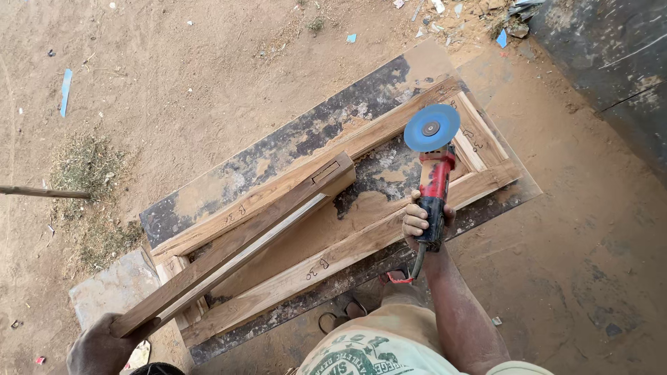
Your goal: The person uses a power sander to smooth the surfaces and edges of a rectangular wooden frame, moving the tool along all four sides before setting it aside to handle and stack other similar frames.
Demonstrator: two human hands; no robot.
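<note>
My right hand [422, 221] grips a red and black angle grinder [435, 182] with a blue disc [431, 128], held over the right end of a rectangular wooden frame [326, 262]. My left hand [104, 345] holds the near end of a long grooved wooden bar [243, 239]. The bar lies slanted across the frame, its far end near the frame's middle. The frame rests on a worn, dark-stained board [292, 142].
Sandy ground surrounds the board. A grey stone slab [114, 288] lies under its left corner. Dry grass clippings [90, 167] sit at left, scraps of litter at the top. A dark wall [618, 55] fills the top right. My sandalled foot [344, 316] is by the board's near edge.
</note>
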